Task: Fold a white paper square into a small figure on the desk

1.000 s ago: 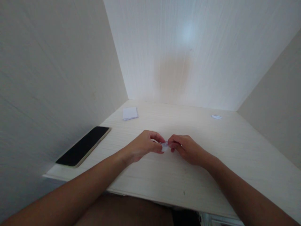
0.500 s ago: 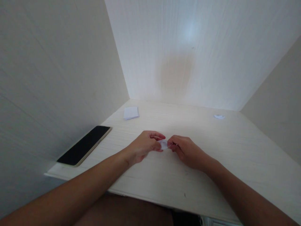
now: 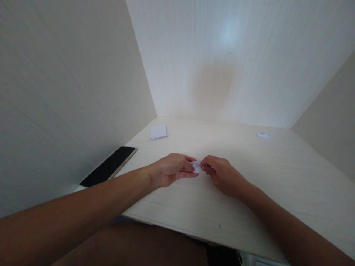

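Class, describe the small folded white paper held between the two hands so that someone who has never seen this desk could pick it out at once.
Start at the pale desk, near its middle. The left hand and right hand meet fingertip to fingertip, pinching the paper. Unlike the paper stack and scrap lying farther back, it is held.

Both hands meet fingertip to fingertip at centre: left hand [image 3: 173, 170] & right hand [image 3: 222, 173] pinched shut, forearms converging.
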Tool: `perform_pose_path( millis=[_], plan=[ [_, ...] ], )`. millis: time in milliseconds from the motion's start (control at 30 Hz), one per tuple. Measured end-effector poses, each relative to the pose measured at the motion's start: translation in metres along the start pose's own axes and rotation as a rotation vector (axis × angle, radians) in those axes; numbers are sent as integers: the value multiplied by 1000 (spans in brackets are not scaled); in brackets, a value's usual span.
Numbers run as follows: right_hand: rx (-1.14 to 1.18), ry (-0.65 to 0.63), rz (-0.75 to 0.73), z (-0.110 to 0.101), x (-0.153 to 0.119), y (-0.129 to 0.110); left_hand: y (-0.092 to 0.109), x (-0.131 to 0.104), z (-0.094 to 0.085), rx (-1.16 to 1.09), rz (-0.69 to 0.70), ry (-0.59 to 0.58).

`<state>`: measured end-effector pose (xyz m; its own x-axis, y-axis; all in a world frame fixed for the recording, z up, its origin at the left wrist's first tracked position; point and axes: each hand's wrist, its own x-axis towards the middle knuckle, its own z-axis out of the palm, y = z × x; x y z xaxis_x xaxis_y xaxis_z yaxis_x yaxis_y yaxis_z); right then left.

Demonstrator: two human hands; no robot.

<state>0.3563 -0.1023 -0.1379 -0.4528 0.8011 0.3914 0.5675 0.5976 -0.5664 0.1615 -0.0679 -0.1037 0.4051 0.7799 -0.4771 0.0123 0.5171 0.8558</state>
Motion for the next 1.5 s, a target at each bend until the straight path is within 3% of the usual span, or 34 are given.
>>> perform_pose_path(
  millis=[133, 633, 1100, 1500],
  plan=[
    [-22, 13, 5, -1, 1, -2, 0, -2, 2, -21, 36, 2],
    [-46, -23, -2, 5, 1, 0, -6, 3, 8, 33, 104, 271],
    [25, 34, 17, 5, 2, 5, -5, 2, 10, 205, 166, 173],
    [79, -16, 55, 7, 1, 12, -7, 11, 6, 245, 168, 241]
  ],
)
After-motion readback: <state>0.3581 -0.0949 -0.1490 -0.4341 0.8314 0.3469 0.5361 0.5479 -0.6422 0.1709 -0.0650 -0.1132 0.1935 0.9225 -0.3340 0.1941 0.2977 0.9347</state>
